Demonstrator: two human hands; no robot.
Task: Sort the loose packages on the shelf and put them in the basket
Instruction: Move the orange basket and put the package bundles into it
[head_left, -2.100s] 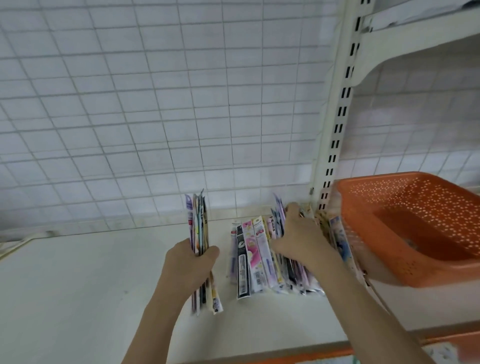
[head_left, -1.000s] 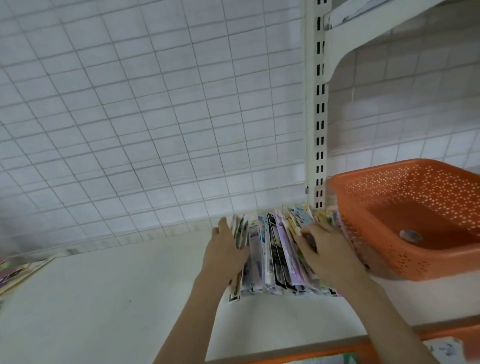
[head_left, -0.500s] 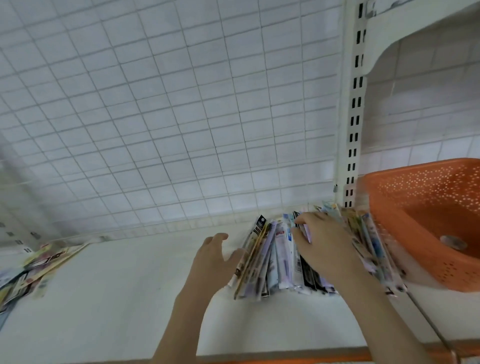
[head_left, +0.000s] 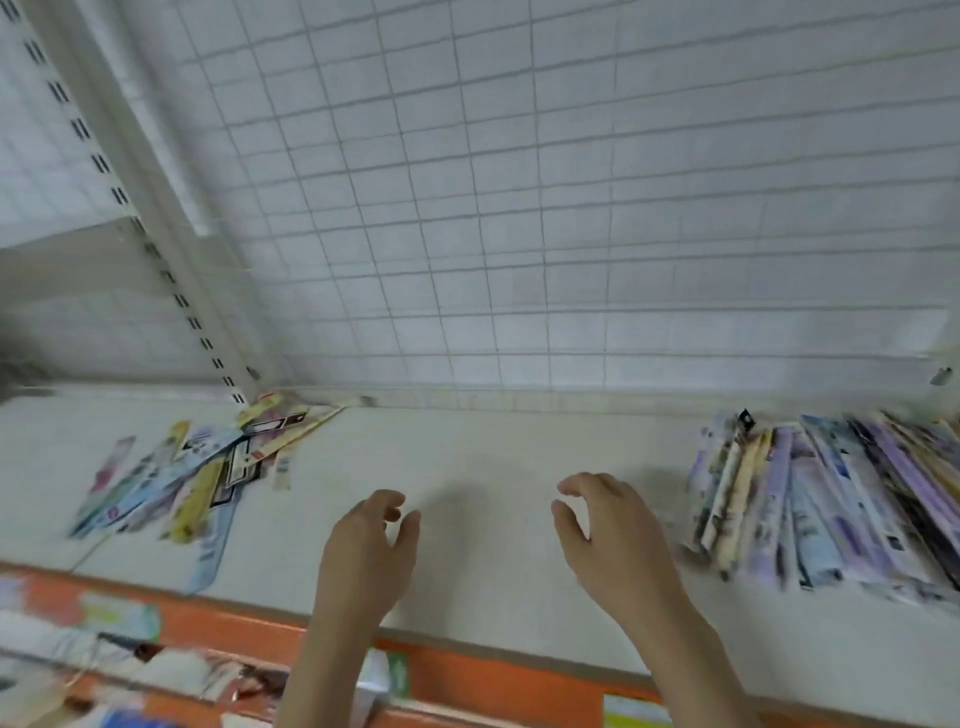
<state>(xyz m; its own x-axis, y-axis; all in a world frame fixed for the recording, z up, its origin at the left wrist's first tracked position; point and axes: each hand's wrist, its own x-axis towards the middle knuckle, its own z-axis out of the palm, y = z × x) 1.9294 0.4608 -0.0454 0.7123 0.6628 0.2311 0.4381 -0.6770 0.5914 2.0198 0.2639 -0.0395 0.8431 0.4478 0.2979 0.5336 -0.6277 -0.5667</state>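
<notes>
Both hands' fingers (head_left: 387, 506) between package piles (head_left: 821, 499).

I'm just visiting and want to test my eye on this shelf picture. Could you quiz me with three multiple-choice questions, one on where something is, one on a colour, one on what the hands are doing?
1. Where does the scattered pile of packages lie on the shelf?
A. At the left, near the slotted upright
B. Between the two hands
C. Against the right edge of the view

2. What colour is the strip along the shelf's front edge?
A. Blue
B. Orange
C. Black

3. What are the left hand and right hand holding?
A. One package each
B. One package between them
C. Nothing

Answers:
1. A, since the loose pile fans out below the upright, while the neat row of packages stands at the right.
2. B, the edge strip shows orange.
3. C, both hands hover over bare shelf with loosely curled fingers and nothing in them.
</notes>
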